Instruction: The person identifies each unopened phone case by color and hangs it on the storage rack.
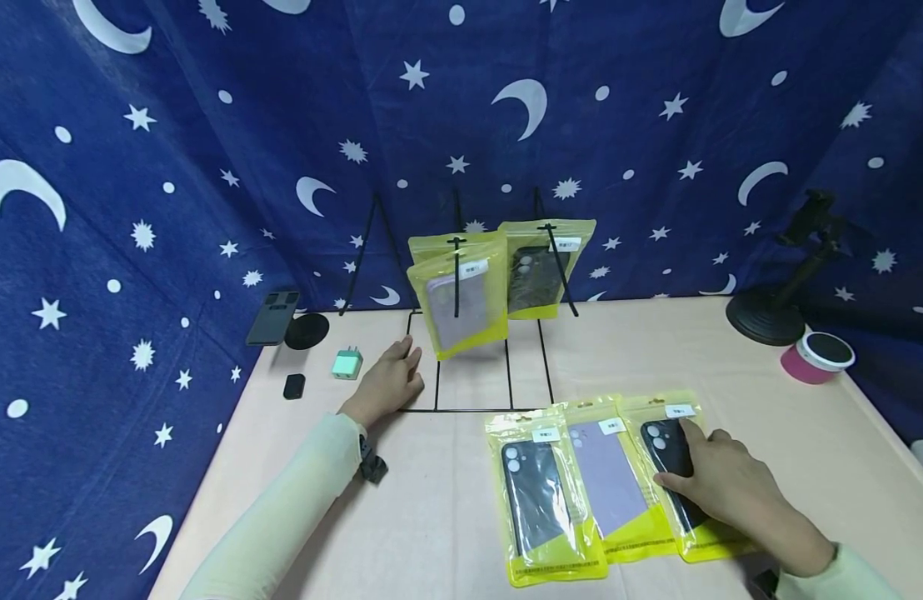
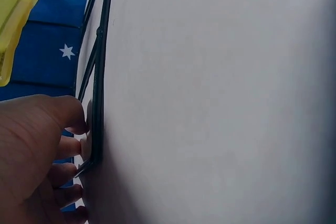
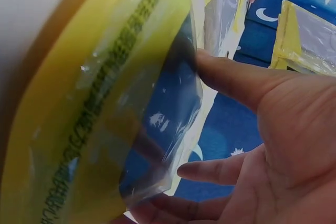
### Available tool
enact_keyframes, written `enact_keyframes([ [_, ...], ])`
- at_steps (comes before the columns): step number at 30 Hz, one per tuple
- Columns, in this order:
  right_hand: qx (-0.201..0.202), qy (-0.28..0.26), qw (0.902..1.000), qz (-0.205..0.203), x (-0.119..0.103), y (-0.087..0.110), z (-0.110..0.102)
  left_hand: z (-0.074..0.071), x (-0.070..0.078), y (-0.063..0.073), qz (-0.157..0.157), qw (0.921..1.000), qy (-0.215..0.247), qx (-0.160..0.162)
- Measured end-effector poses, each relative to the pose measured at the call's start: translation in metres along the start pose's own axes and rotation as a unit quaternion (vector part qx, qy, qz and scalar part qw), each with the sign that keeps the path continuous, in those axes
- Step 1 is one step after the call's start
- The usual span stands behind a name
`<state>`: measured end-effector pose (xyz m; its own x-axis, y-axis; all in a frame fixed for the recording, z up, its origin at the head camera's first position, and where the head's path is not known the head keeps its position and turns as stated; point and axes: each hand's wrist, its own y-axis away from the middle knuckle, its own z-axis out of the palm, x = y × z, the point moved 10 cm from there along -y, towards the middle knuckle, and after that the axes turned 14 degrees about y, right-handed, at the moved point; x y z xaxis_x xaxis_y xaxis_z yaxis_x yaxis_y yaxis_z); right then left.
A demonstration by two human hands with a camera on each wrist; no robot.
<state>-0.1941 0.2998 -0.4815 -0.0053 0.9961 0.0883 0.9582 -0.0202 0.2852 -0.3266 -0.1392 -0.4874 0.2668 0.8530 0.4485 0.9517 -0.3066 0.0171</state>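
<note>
My left hand is at the left base bar of a black wire display rack, its fingers bent around the bar near the front corner. Part of that bar is hidden behind the fingers. My right hand holds the rightmost packaged phone case, a black case in a clear and yellow pouch. The thumb lies on the pouch face and the other fingers are at its edge. Beside it lie a pouch with a purple case and another with a dark case, overlapping.
Yellow pouches with a purple case and a black case hang on the rack's hooks. A green charger, black lid-like piece and phone stand are left. A pink tub and black stand are right.
</note>
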Motion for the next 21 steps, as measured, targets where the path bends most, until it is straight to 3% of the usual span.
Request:
enact_keyframes([
  [14,-0.056,-0.053,0.9967,0.026,0.012,-0.004,0.013,-0.001,0.002,0.000,0.003,1.0000,-0.001,0.000],
  [21,-0.062,-0.067,0.9957,0.015,0.015,-0.003,0.014,-0.001,0.000,0.000,-0.001,1.0000,-0.001,-0.003],
])
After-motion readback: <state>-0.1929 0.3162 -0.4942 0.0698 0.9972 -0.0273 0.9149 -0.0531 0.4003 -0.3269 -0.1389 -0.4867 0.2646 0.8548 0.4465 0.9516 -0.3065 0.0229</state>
